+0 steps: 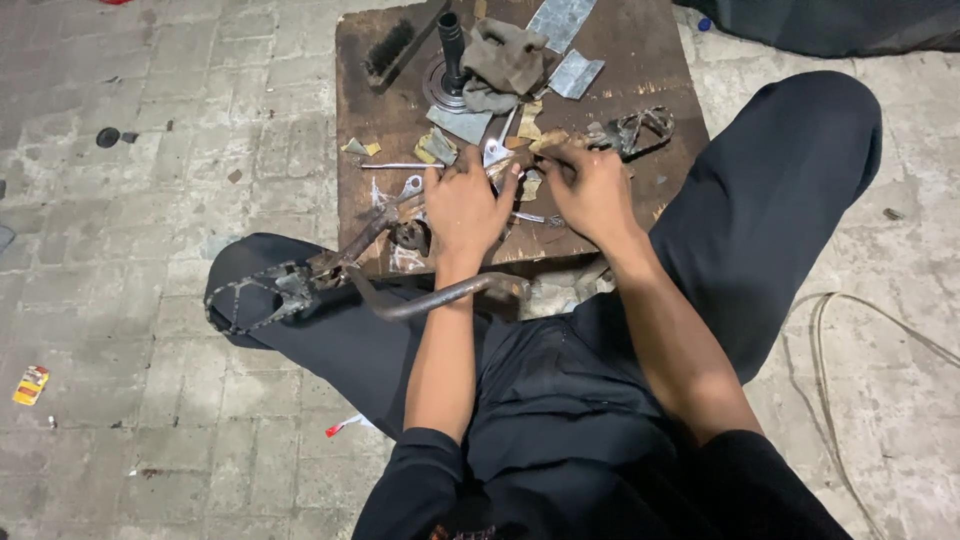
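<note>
Head view: looked down on a seated person in dark clothes, legs spread around a low brown board worktop [640, 60] laid on the paved floor [150, 130].
Left hand [465, 205]: rested palm down near the front edge of the worktop, fingers curled over a small metal part; grip closed on it, as far as could be seen.
Right hand [592, 188]: just beside the left hand, fingertips pinched on the same small metal part [520, 165]; grip closed on it.
Small metal part: lay between the two hands, low over the front half of the worktop, mostly covered by fingers, shape hard to tell.
Footrest frame [300, 290]: rusty, with a toothed foot peg at its left end, lay across the left thigh.
Bent bar [430, 298]: ran from the frame under the left wrist.
Second foot peg [635, 130]: lay on the worktop just beyond the right hand.
Spanner [405, 190]: lay on the worktop left of the left hand.
Rag [505, 60]: grey, crumpled at the far side of the worktop, beside an upright black shaft [452, 45].
Brush [392, 48]: lay at the far left corner of the worktop.
Metal sheets [560, 22]: flat, pale pieces at the far edge.
Cable [850, 330]: curved over the floor at the right.
</note>
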